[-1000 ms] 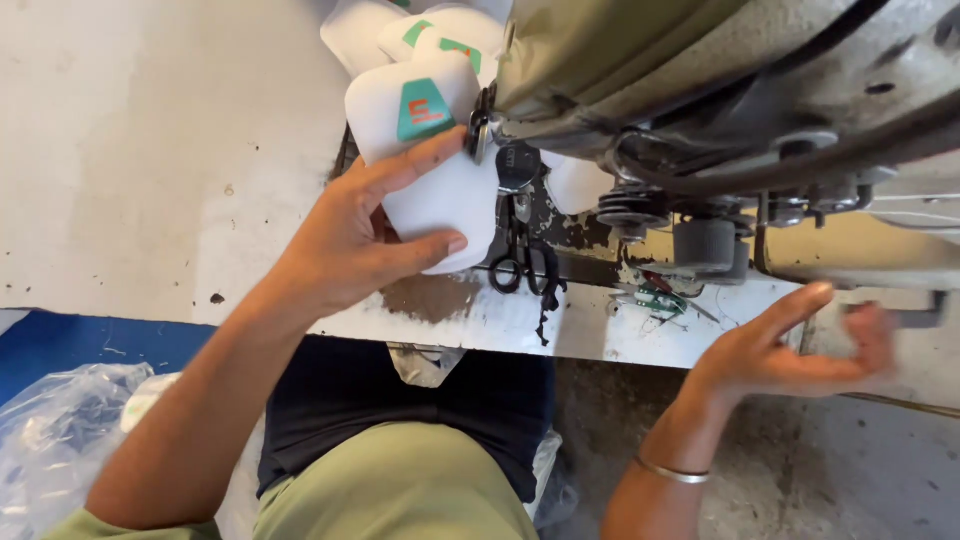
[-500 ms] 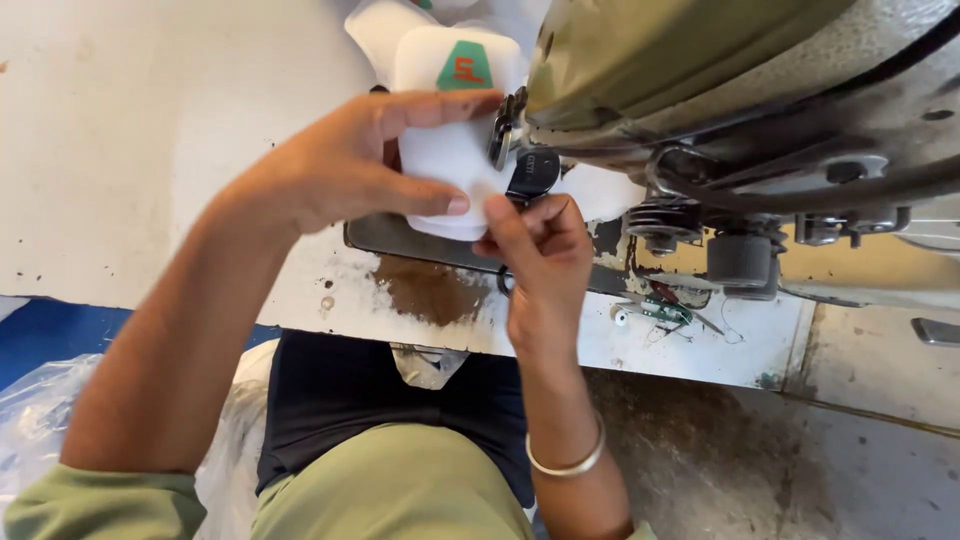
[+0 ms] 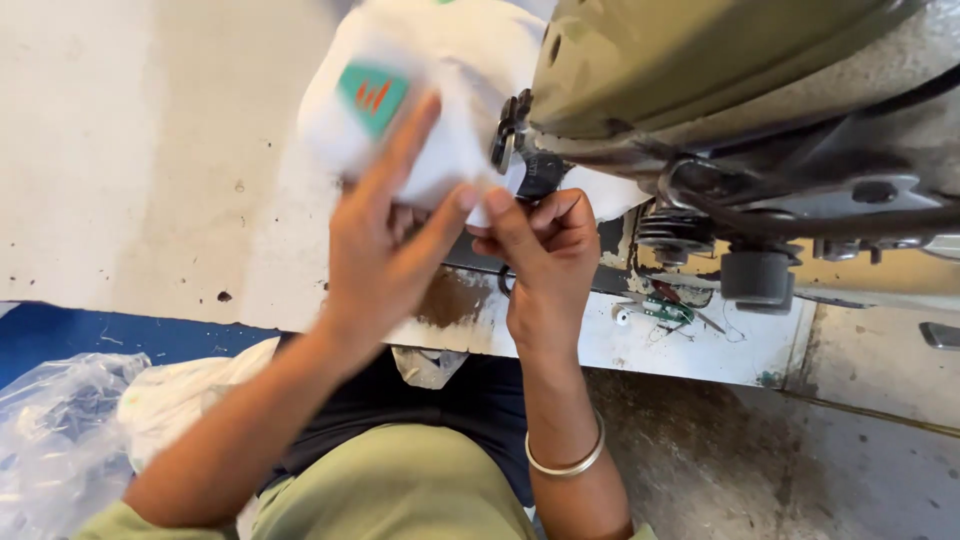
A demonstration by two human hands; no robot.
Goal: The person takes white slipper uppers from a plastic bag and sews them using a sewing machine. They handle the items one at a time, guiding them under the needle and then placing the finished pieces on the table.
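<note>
Two hands: both meet at the centre of the frame, on a piece of white cloth.
Left hand (image 3: pixel 385 255): fingers spread and pressed flat against the white cloth (image 3: pixel 450 110), thumb up beside the right hand; more a steadying press than a closed grip.
Right hand (image 3: pixel 540 255): curled shut, fingertips pinching the lower edge of the cloth just under the needle area; a metal bangle (image 3: pixel 570 462) sits on the wrist.
Cloth position: upper centre of the frame, bunched against the front of the sewing machine (image 3: pixel 740 90), with a green patch (image 3: pixel 372 95) facing up at upper left.
Handling, as a judgement: light, soft and limp, likely to fold or slip under a loose hold; best taken by a pinch at the edge while a flat palm keeps it spread.
Table (image 3: pixel 130 150): pale, scuffed top filling the left side, its edge running across the middle.
Plastic bag (image 3: pixel 55 440): clear, crumpled, lower left.
Floor (image 3: pixel 780 470): grey, lower right.
</note>
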